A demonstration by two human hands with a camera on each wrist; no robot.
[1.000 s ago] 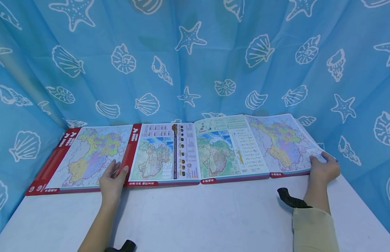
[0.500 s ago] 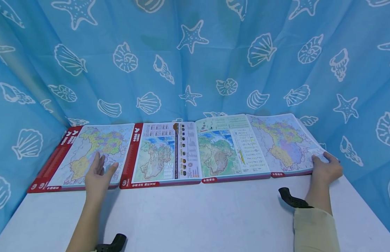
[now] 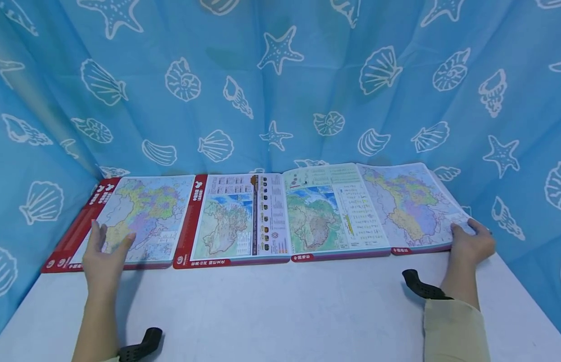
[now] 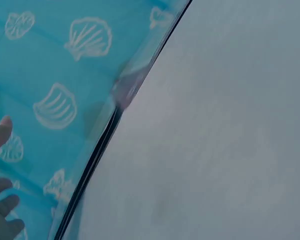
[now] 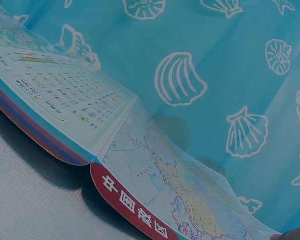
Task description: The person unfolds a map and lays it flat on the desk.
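Observation:
Several map booklets lie in a row across the table. At the left is a political-map booklet [image 3: 149, 211] with a red side strip; my left hand [image 3: 103, 256] is over its near edge, fingers and thumb spread, holding nothing. In the left wrist view, that hand's fingers [image 4: 5, 205] show at the lower left. Beside it come a red-edged relief-map page [image 3: 226, 221] and a green terrain-map page [image 3: 316, 216]. At the right end, my right hand [image 3: 474, 245] grips the outer edge of another political-map page [image 3: 407, 206], thumb on top. Fingers beneath are hidden.
A blue curtain [image 3: 303, 90] with white shells and starfish hangs right behind the booklets and along both sides. The white table [image 3: 280, 306] extends in front of them. Black curved pieces stick out at the left wrist [image 3: 142, 344] and right wrist [image 3: 425, 286].
My left hand has let go of the red edge of the relief-map page and moved left over the leftmost booklet, its fingers spreading. My right hand stays at the right page's edge.

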